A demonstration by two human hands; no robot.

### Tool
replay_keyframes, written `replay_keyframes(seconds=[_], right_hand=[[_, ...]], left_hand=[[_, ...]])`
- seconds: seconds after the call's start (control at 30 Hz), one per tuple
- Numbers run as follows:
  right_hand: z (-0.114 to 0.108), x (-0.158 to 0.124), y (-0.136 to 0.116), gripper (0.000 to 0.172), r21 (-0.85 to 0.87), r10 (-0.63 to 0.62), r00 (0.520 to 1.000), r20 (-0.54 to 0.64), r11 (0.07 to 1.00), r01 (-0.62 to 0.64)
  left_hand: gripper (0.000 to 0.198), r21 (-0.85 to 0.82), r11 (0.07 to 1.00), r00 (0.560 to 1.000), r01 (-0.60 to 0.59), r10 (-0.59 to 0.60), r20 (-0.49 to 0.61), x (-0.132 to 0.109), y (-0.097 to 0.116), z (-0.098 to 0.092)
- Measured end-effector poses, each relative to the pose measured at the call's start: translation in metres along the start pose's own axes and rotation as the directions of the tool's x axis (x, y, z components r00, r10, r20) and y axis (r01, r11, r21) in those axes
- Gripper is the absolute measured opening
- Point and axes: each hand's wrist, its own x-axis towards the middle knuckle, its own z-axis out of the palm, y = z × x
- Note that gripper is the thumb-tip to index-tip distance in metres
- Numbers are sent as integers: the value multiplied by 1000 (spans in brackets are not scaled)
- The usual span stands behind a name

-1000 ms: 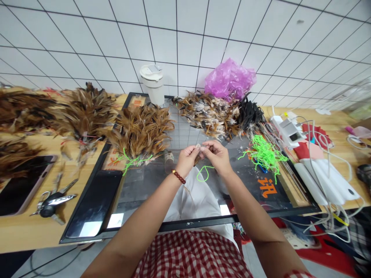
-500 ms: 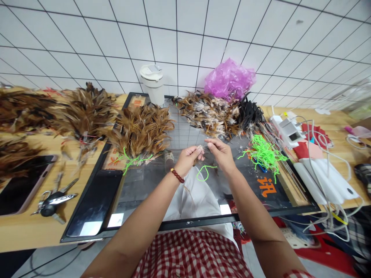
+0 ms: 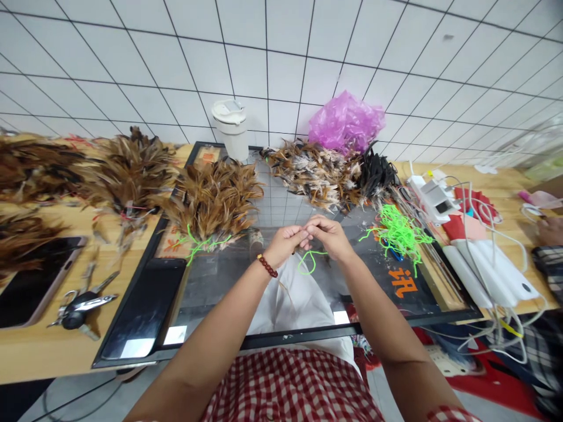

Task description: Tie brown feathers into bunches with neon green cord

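Over the dark glass-topped board, my left hand pinches small feathers, now mostly covered by the fingers. My right hand meets it there, thumb and fingertips closed against the left fingertips; what they grip is hidden. Just below the hands lies a loop of bright green string. Left of them is a fan of brown feathers with green string ends at its base. Behind the hands spreads a pile of mixed brown and white feathers. A heap of green strings rests to the right.
A white lidded cup and a pink plastic bag stand by the tiled wall. Phones, keys and more brown feathers lie left. Chargers and cables are right, with another person's hand at the edge.
My right hand has moved left and its fingertips have come together with my left hand's. Another person's hand has come into view at the right edge.
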Motion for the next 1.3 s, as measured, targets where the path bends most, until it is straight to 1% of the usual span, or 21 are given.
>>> replay_keyframes(seconds=[0.07,0.17,0.23,0.3,0.4,0.43,0.5,0.6,0.63,0.7,0.77,0.8,0.83,0.87,0.93,0.97,1.03,1.13,1.17,1.23,1.3], right_hand=[[1,0,0,20,5,-9,999,-48,1000,10],[3,1,-1,23,-156,-55,992,-114,987,37],[5,2,0,26,-217,-70,985,-158,976,34],[9,1,3,31,-151,-18,980,-197,988,-12],[16,4,5,33,27,115,968,-225,993,-112],[16,5,5,33,67,126,959,-252,991,-113],[14,9,1,32,86,84,934,-346,995,-58],[-1,7,-10,29,-50,-44,883,-467,998,24],[-9,2,-14,28,-122,-73,880,-470,992,17],[-29,-16,-23,27,-289,-104,897,-430,957,-28],[-56,-42,-31,25,-505,-75,934,-349,855,-120],[-72,-56,-35,24,-609,-88,932,-352,777,-157],[-88,-71,-40,24,-691,-106,917,-384,692,-210],[-105,-85,-43,26,-743,-149,880,-450,609,-277],[-131,-108,-51,29,-780,-176,819,-545,463,-420],[-139,-116,-54,29,-789,-173,807,-564,400,-465],[-140,-125,-59,27,-828,-139,841,-523,317,-463],[-116,-125,-62,24,-903,-43,940,-337,296,-311],[-107,-125,-62,25,-924,-13,961,-275,279,-261],[-97,-127,-61,24,-951,29,966,-258,167,-259],[-103,-131,-58,23,-946,60,946,-320,42,-322]], left_hand=[[36,49,998,999,-32,31,24,0,0,0],[40,153,986,997,-72,71,15,1,-2,2],[40,176,982,997,-70,73,-11,2,-4,3],[39,145,988,998,-56,60,-26,2,-5,3],[36,66,997,999,-36,38,-26,2,-4,3],[35,38,999,999,-36,37,-34,1,-3,3],[35,-19,999,998,-38,37,-54,1,-1,2],[36,-64,997,995,-40,34,-90,1,1,2],[36,-71,997,995,-36,29,-96,2,1,1],[36,-79,996,994,-30,21,-106,2,1,1],[36,-92,995,993,-28,17,-116,3,1,0],[37,-98,995,993,-29,17,-121,3,1,0],[37,-103,994,992,-28,15,-124,3,1,0],[37,-106,994,992,-26,13,-126,3,1,1],[37,-107,994,992,-21,7,-128,4,1,1],[37,-106,994,992,-19,5,-128,4,1,2],[35,-109,994,991,-21,6,-134,5,0,1],[33,-157,987,987,-46,21,-159,5,0,0],[32,-182,982,985,-56,24,-169,6,1,-1],[31,-235,969,981,-74,29,-191,6,3,-3],[30,-284,955,977,-85,24,-210,7,5,-5]])
